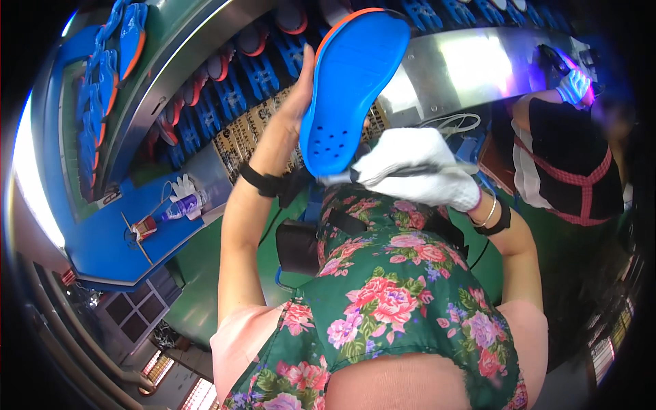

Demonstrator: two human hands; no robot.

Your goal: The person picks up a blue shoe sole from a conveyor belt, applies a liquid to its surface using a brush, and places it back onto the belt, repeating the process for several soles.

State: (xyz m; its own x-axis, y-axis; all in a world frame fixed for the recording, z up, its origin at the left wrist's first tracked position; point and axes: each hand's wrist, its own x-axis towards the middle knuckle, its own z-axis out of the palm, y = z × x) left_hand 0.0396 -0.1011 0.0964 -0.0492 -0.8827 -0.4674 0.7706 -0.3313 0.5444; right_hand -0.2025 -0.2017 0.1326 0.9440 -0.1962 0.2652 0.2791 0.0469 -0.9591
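A blue shoe sole (pixel 355 85) with an orange rim is held up in front of me, its face with small holes near the lower end turned toward my view. My bare left hand (pixel 301 102) grips it along its left edge; most of the fingers are hidden behind it. Beside the lower end of the sole is my right hand (pixel 410 164), in a white glove, closed around a slim dark-handled tool (pixel 418 169). The tool points left, close to the sole's lower edge; I cannot tell whether its tip touches.
Behind the sole runs a curved metal rail (pixel 465 65) with a row of blue holders (pixel 260 75) and soles. More blue soles (pixel 102 89) hang at far left. A blue table (pixel 116 236) carries a purple-labelled bottle (pixel 183 205) and a white glove. Another person (pixel 564 150) works at right.
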